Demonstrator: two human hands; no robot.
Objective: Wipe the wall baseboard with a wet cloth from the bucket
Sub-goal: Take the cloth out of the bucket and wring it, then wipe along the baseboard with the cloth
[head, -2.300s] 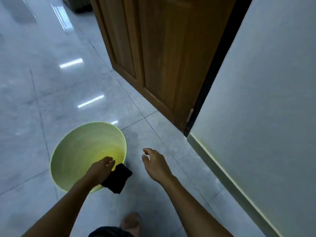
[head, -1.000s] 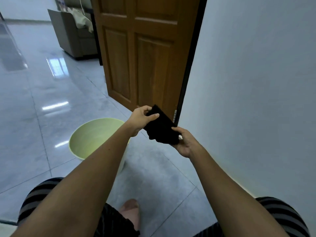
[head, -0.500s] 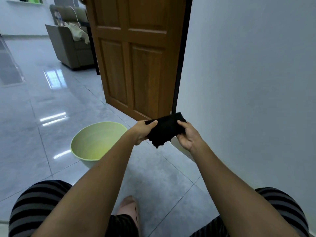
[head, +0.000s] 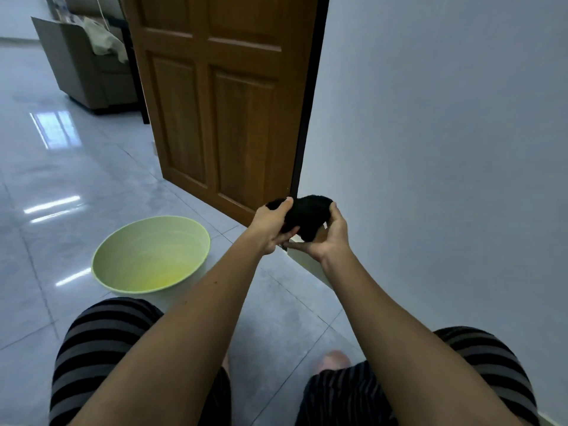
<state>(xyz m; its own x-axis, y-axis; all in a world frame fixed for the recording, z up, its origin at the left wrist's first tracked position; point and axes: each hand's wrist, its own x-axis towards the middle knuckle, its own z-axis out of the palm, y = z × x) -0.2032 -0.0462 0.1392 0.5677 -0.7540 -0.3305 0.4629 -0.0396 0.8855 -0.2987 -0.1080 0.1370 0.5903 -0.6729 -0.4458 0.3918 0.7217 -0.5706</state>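
A black cloth (head: pixel 307 215) is bunched between both hands in front of me, above the floor by the wall's corner. My left hand (head: pixel 272 229) grips its left end, thumb on top. My right hand (head: pixel 329 238) cups its right side from below. The pale green bucket (head: pixel 116 259), a wide basin with a little water at the bottom, stands on the floor to the left. A short stretch of pale baseboard (head: pixel 307 262) shows under my hands along the foot of the grey wall (head: pixel 445 149); my right arm hides the rest.
A brown wooden door (head: pixel 221 103) stands open just beyond my hands. A grey armchair (head: pixel 89 63) sits far back on the left. Glossy grey floor tiles (head: pixel 61 179) spread to the left. My knees in striped shorts and bare feet fill the bottom.
The cloth came up out of the bucket in my left hand, my right hand joined it, and both hands have now bunched the spread cloth into a ball. My view has risen.
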